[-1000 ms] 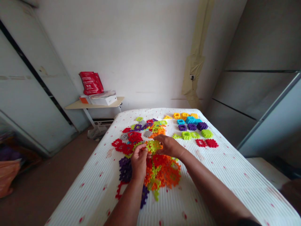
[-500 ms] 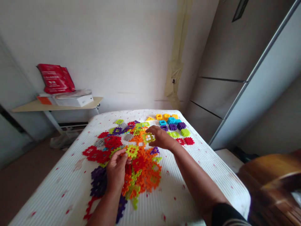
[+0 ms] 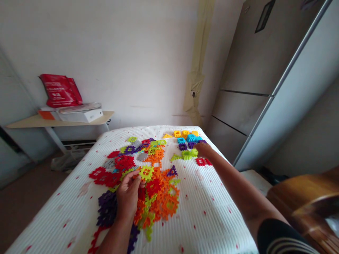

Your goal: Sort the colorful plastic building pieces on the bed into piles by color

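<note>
My left hand (image 3: pixel 128 192) is closed, pinching a lime-green window tile (image 3: pixel 146 173) with a notched rim over the big pile. At the back right, my right hand (image 3: pixel 203 150) is closed with its fingertips at a lime-green tile (image 3: pixel 194 152) beside other green ones. Its fingertips are partly hidden, and it covers part of the sorted tiles. Beneath and around my left hand spread orange tiles (image 3: pixel 168 203), red tiles (image 3: pixel 125 162) and dark purple tiles (image 3: pixel 107 208), all loose and overlapping.
Yellow tiles (image 3: pixel 177 134), blue tiles (image 3: pixel 191 137) and purple tiles (image 3: pixel 182 146) stand grouped near the far right edge, with red tiles (image 3: pixel 201 161) closer. A side table (image 3: pixel 26 121) carries a red bag (image 3: pixel 60 90). A tall grey cabinet (image 3: pixel 238 109) and wooden chair (image 3: pixel 304 190) flank the right.
My right hand has moved right, from above the pile with a lime-green window tile, to the sorted green tiles. My left hand keeps its tile almost in place. The view has shifted slightly.
</note>
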Tool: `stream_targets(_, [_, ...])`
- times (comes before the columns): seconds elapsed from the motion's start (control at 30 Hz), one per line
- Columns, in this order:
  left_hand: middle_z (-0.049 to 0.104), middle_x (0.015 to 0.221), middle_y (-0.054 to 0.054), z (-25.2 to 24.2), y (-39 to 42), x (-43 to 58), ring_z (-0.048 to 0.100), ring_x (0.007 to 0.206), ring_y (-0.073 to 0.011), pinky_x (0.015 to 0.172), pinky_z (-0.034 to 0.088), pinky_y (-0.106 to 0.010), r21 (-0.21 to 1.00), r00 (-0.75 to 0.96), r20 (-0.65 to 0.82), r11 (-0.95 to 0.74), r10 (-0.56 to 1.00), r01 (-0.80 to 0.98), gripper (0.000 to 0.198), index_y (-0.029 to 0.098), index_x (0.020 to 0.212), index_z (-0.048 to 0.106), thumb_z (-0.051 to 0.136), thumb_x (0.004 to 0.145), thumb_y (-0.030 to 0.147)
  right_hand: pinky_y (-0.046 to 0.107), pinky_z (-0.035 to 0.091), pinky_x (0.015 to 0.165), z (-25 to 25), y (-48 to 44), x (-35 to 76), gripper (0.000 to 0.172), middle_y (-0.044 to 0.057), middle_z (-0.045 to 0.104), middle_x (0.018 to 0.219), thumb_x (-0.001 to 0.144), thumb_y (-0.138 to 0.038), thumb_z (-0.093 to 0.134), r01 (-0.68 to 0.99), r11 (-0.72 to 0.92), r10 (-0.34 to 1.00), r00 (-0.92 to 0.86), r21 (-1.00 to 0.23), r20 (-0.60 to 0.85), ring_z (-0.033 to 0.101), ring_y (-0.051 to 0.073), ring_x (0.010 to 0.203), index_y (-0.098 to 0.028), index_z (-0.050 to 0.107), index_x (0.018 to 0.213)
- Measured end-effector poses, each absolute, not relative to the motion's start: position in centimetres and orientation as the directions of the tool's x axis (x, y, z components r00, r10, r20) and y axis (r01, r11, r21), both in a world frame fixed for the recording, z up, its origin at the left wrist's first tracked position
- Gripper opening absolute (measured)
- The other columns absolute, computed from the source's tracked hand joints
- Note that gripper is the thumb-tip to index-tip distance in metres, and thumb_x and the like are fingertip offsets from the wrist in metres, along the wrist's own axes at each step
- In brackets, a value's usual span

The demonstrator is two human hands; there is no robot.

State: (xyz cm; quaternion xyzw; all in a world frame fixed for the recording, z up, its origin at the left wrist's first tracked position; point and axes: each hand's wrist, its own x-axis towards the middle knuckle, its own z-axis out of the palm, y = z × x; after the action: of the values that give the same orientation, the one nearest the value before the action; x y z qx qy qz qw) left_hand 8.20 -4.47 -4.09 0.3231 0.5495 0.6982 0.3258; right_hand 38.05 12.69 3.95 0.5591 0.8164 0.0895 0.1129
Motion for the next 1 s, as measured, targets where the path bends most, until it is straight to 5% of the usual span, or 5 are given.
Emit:
stream_targets(0.2, [0.06, 0.066, 0.003, -4.0, -4.4, 8.1, 0.056, 0.053, -0.0109, 0.054, 0.046, -0.023, 0.981, -0.579, 0.081, -0.168, 0.811, -0.098, 0.039, 0.018, 0.096, 0.06, 0.068, 0.064, 0.04, 0.048, 0.044, 0.083, 2.7, 13.6, 37.6, 0.045, 0.014, 0.06, 0.113, 0.069, -0.013, 0.062, 0.89, 0.324, 0.946, -0.312, 0.321, -0.091, 0.048, 0.033, 0.112, -0.021, 0.06, 0.113])
stream_targets(1.0, [0.06, 0.064, 0.003, -3.7, -4.6, 8.3, 0.056, 0.052, -0.0124, 0.054, 0.047, -0.025, 0.98, -0.588, 0.082, -0.171, 0.805, -0.098, 0.04, 0.018, 0.094, 0.06, 0.069, 0.063, 0.041, 0.049, 0.046, 0.08, 3.0, 14.6, 37.1, 0.052, 0.01, 0.062, 0.114, 0.062, -0.018, 0.069, 0.907, 0.293, 0.949, -0.237, 0.303, -0.208, 0.055, 0.031, 0.107, -0.028, 0.059, 0.112])
